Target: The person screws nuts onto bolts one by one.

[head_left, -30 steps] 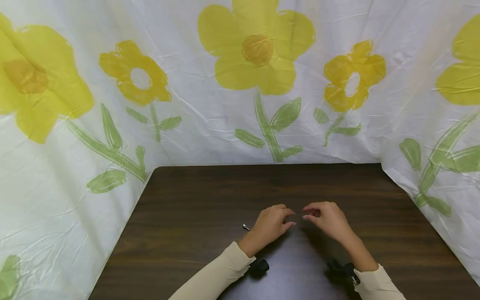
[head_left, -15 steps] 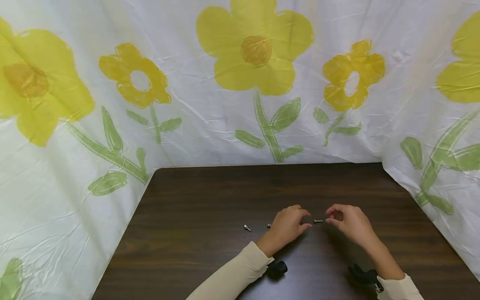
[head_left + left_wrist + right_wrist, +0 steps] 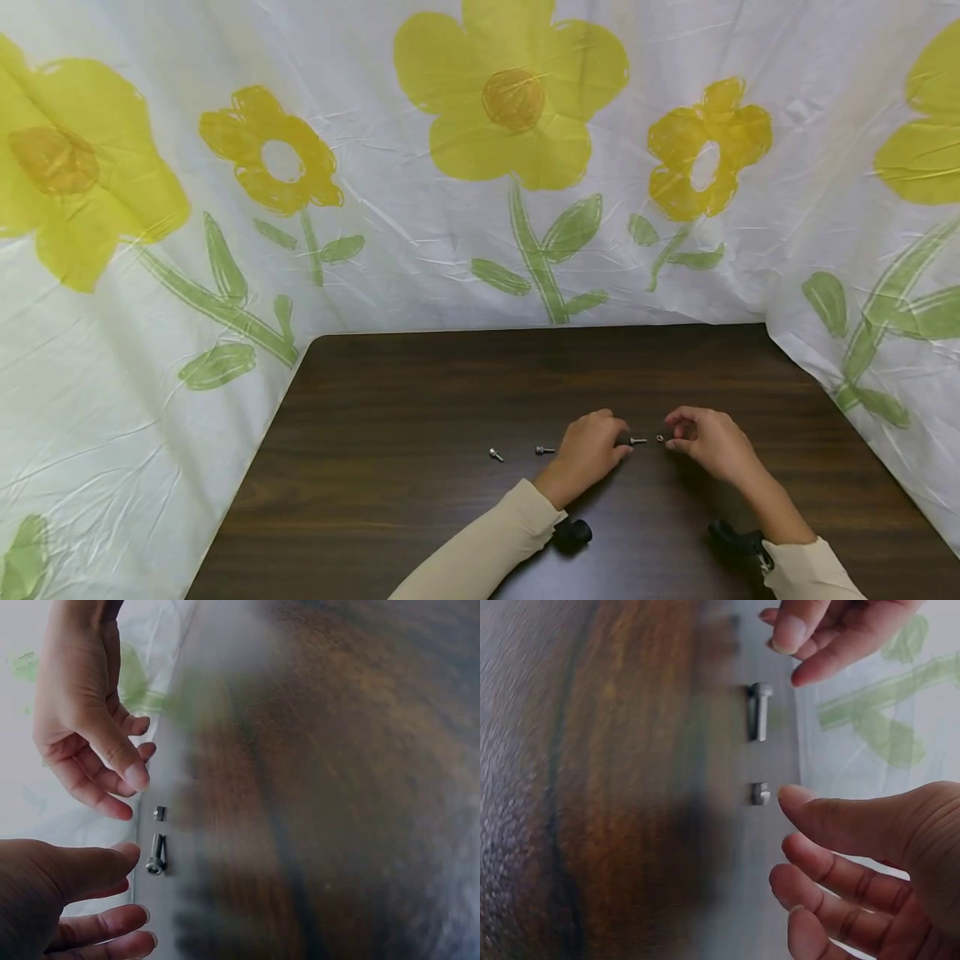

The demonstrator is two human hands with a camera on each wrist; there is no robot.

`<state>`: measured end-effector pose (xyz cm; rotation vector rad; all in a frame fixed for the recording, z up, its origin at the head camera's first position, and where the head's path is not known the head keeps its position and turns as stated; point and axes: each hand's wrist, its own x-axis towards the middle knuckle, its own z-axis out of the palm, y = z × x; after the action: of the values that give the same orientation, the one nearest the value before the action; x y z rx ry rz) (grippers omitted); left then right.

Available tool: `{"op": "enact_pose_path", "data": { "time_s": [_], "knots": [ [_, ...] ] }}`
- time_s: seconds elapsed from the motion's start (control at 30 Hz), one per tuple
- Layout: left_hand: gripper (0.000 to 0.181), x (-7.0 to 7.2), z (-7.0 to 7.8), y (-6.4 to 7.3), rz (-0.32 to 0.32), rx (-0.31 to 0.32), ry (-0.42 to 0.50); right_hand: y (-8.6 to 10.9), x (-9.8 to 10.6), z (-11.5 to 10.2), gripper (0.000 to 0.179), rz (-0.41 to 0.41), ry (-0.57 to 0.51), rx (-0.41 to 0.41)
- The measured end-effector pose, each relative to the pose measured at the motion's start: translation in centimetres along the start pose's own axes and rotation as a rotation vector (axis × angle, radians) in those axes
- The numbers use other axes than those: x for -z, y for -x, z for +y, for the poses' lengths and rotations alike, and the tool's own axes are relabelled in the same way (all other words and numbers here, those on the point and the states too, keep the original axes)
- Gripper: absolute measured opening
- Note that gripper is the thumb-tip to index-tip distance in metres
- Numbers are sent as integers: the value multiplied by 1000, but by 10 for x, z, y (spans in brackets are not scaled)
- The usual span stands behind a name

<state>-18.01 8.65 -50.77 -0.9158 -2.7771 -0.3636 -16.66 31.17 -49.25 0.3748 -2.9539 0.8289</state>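
Observation:
On the dark table lie a small socket-head bolt point(image 3: 638, 441) and, to its right, a hex nut point(image 3: 660, 437), a short gap between them. My left hand point(image 3: 592, 448) is just left of the bolt's head, its fingers and thumb apart with nothing between them in the left wrist view. Right beside the nut is my right hand point(image 3: 712, 443), fingers loosely bent. In the right wrist view the bolt point(image 3: 760, 711) and nut point(image 3: 760, 793) both lie free of the fingers.
Left of the hands, two more bolts rest on the table: one point(image 3: 545, 450) near the left wrist, another point(image 3: 496, 455) farther left. A white flowered curtain point(image 3: 420, 250) hangs along the table's back and sides.
Both hands have moved right and a little apart. The bolt and then the nut have come into view between them, and the middle bolt is uncovered behind the left hand.

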Motion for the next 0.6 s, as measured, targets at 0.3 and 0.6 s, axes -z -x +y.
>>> {"op": "enact_pose_path", "data": {
  "time_s": [0.3, 0.6],
  "knots": [
    [20, -9, 8, -4, -37, 43, 14, -2, -7, 9, 25, -73, -15, -26],
    [15, -14, 11, -8, -4, 70, 27, -5, -12, 9, 14, -4, 10, -28]
  ]
}}
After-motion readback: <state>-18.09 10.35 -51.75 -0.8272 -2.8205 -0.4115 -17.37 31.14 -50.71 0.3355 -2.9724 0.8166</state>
